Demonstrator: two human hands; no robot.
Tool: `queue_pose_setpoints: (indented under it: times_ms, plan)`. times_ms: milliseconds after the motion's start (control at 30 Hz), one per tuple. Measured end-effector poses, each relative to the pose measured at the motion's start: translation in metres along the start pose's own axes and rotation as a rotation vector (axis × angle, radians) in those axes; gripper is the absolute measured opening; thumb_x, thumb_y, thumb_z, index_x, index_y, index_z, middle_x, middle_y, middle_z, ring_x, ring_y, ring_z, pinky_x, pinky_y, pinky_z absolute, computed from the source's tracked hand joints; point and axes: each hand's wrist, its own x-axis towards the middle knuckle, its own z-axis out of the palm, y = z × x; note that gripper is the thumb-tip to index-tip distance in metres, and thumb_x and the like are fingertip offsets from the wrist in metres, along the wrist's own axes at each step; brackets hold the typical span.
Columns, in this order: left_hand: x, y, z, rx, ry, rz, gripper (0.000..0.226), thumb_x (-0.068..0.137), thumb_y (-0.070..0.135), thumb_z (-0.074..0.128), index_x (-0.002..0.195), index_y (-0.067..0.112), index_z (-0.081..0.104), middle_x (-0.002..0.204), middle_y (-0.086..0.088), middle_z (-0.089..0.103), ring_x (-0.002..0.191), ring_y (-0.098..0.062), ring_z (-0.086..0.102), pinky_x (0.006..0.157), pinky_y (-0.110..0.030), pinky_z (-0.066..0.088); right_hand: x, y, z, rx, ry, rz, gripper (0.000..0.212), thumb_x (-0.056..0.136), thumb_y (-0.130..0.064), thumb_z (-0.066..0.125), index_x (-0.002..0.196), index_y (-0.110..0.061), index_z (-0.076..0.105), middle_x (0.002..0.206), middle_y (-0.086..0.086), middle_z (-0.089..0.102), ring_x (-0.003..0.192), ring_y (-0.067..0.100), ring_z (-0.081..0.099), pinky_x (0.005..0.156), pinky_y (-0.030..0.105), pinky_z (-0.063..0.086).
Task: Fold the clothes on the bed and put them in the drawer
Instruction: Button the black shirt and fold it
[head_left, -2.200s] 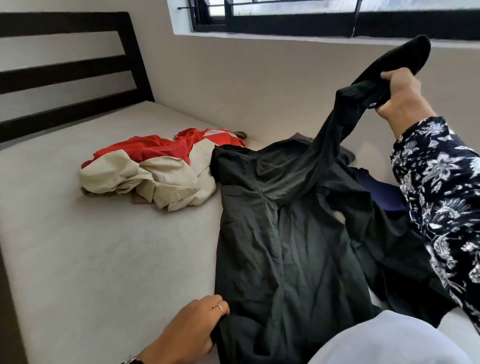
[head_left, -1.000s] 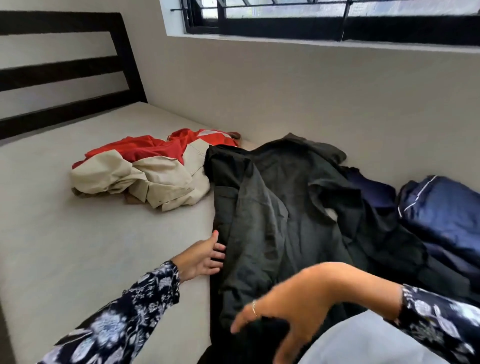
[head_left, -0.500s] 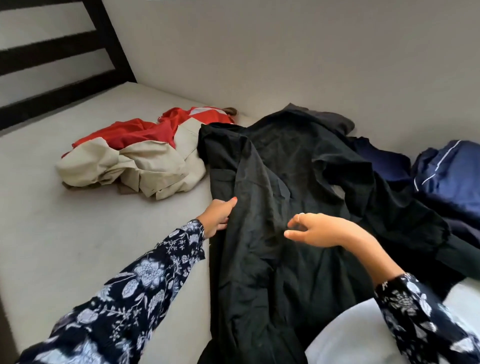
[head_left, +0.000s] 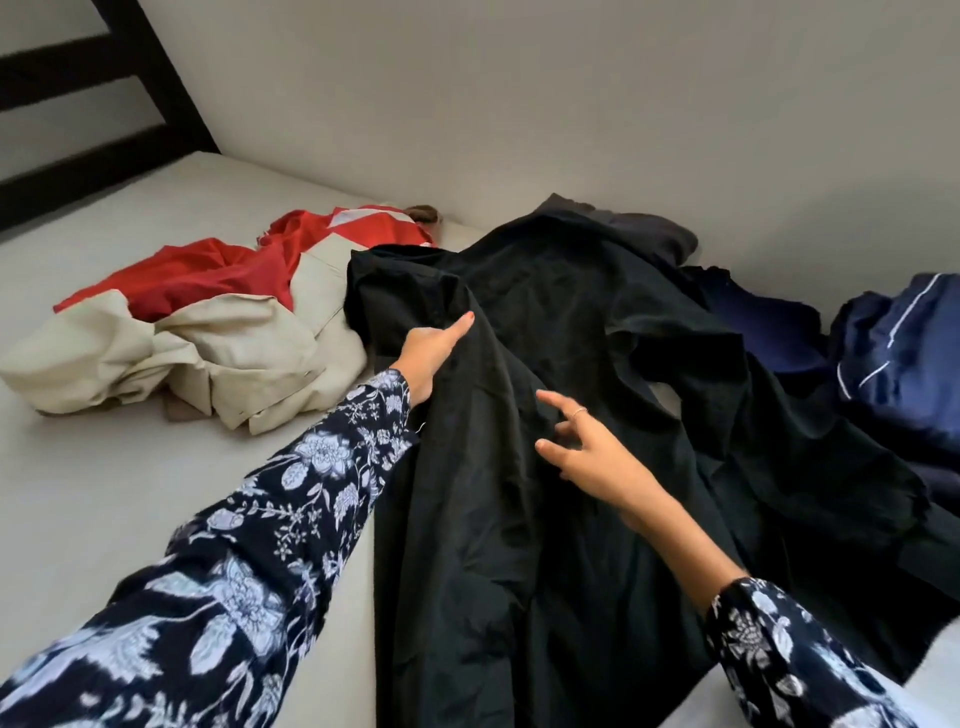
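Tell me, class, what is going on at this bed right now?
A person in floral sleeves is laying out a black garment on the bed to fold it. The left hand grips a fold along the garment's left edge, thumb on top. The right hand hovers over the middle of the cloth with fingers spread, holding nothing. A crumpled beige garment and a red one lie unfolded to the left, and navy clothing lies to the right. Nothing looks folded yet.
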Motion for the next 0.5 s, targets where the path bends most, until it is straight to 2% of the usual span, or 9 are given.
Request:
queue_pose_setpoints:
  times_ms: [67, 100, 167, 200, 300, 367, 433, 500]
  plan:
    - [0.010, 0.008, 0.004, 0.019, -0.046, -0.027, 0.037, 0.081, 0.035, 0.075, 0.097, 0.002, 0.067, 0.085, -0.010, 0.071, 0.072, -0.019, 0.069, 0.062, -0.027, 0.059, 0.006, 0.006, 0.003, 0.049, -0.018, -0.003, 0.051, 0.091, -0.019, 0.061, 0.137, -0.035, 0.048, 0.119, -0.002, 0.056, 0.109, 0.013, 0.057, 0.098, 0.038, 0.048]
    - [0.013, 0.010, 0.005, 0.032, -0.063, -0.034, 0.029, 0.083, 0.030, 0.074, 0.095, 0.005, 0.067, 0.081, -0.006, 0.070, 0.069, -0.016, 0.067, 0.056, -0.023, 0.056, 0.007, 0.007, 0.006, 0.057, -0.025, -0.003, 0.048, 0.091, -0.017, 0.061, 0.136, -0.031, 0.051, 0.109, -0.004, 0.060, 0.095, 0.009, 0.060, 0.090, 0.031, 0.051]
    - [0.023, 0.013, 0.010, 0.005, -0.048, 0.013, 0.010, 0.088, 0.021, 0.068, 0.088, 0.011, 0.065, 0.077, -0.002, 0.067, 0.069, -0.013, 0.063, 0.057, -0.021, 0.055, 0.010, 0.009, 0.006, 0.078, -0.007, -0.033, 0.048, 0.091, -0.013, 0.061, 0.136, -0.025, 0.051, 0.094, -0.008, 0.055, 0.068, -0.001, 0.052, 0.070, 0.013, 0.044]
    - [0.029, 0.013, 0.011, -0.028, -0.017, 0.058, 0.008, 0.090, 0.018, 0.066, 0.084, 0.014, 0.064, 0.077, -0.001, 0.066, 0.069, -0.012, 0.061, 0.061, -0.022, 0.053, 0.010, 0.009, 0.007, 0.090, 0.015, -0.057, 0.050, 0.091, -0.012, 0.061, 0.137, -0.026, 0.049, 0.100, -0.009, 0.052, 0.065, -0.004, 0.050, 0.066, 0.007, 0.039]
    - [0.043, 0.011, 0.012, -0.034, 0.087, 0.171, 0.013, 0.094, 0.018, 0.059, 0.082, 0.016, 0.064, 0.078, -0.001, 0.062, 0.072, -0.012, 0.055, 0.068, -0.025, 0.049, 0.015, 0.012, 0.007, 0.082, 0.077, -0.120, 0.060, 0.091, -0.013, 0.061, 0.144, -0.029, 0.038, 0.130, -0.011, 0.042, 0.087, -0.004, 0.050, 0.077, -0.001, 0.035]
    - [0.052, 0.006, 0.012, 0.045, 0.141, 0.190, 0.014, 0.096, 0.018, 0.056, 0.100, 0.010, 0.067, 0.091, -0.004, 0.064, 0.083, -0.014, 0.056, 0.078, -0.026, 0.048, 0.020, 0.016, 0.010, 0.001, 0.051, -0.120, 0.067, 0.091, -0.015, 0.063, 0.149, -0.024, 0.030, 0.139, -0.008, 0.036, 0.092, 0.000, 0.047, 0.082, -0.001, 0.033]
    - [0.061, -0.002, 0.008, 0.136, 0.132, 0.150, 0.025, 0.096, 0.018, 0.056, 0.117, 0.008, 0.064, 0.109, -0.010, 0.067, 0.092, -0.018, 0.059, 0.090, -0.032, 0.051, 0.024, 0.021, 0.014, -0.114, -0.024, -0.089, 0.073, 0.090, -0.019, 0.064, 0.151, -0.021, 0.024, 0.144, -0.006, 0.032, 0.094, 0.005, 0.047, 0.090, 0.007, 0.036]
    - [0.066, -0.008, 0.005, 0.231, 0.092, 0.103, 0.032, 0.095, 0.020, 0.058, 0.124, 0.008, 0.060, 0.117, -0.014, 0.066, 0.098, -0.022, 0.062, 0.095, -0.038, 0.051, 0.026, 0.020, 0.015, -0.154, -0.060, -0.066, 0.071, 0.091, -0.022, 0.063, 0.151, -0.021, 0.025, 0.140, -0.008, 0.034, 0.099, 0.009, 0.047, 0.093, 0.015, 0.037]
